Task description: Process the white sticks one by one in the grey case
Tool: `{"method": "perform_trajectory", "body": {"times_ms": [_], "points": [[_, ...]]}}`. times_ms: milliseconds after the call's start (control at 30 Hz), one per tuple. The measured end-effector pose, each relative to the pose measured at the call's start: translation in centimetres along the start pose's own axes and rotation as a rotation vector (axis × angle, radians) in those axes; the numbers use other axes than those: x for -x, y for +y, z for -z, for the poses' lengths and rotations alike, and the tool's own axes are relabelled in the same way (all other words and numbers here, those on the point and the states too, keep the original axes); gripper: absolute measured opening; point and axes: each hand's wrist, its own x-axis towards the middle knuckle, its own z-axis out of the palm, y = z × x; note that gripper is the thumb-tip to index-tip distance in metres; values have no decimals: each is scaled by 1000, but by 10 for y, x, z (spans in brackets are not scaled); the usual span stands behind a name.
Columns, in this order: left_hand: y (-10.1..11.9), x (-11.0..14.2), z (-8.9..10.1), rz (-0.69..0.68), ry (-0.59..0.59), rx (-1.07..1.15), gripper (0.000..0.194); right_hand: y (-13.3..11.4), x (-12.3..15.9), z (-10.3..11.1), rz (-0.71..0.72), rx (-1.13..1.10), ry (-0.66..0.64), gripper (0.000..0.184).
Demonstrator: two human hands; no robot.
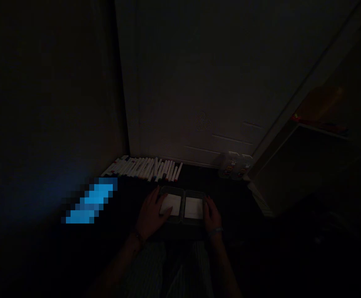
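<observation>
Shallow trays (182,207), a pair side by side, lower centre of frame, a white sheet (193,208) in each. Our left hand (152,212): fingers spread wide, at the left tray, thumb over its sheet. Our right hand (211,212): at the right tray's outer edge; whether gripping, we cannot tell. White markers (141,168): rowed, left of centre.
</observation>
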Motion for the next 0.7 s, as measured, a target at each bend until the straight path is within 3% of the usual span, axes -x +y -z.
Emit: {"method": "perform_trajectory", "body": {"times_ms": [133, 300, 500, 700], "points": [[10, -2, 16, -51, 23, 23, 42, -11, 1, 6, 9, 47, 56, 41], [20, -10, 25, -114, 3, 8, 42, -42, 5, 11, 169, 324, 19, 41], [22, -25, 0, -171, -76, -43, 51, -71, 0, -9, 225, 558, -87, 47], [14, -17, -28, -202, -147, -55, 53, -56, -5, -17, 234, 614, -166, 50]]}}
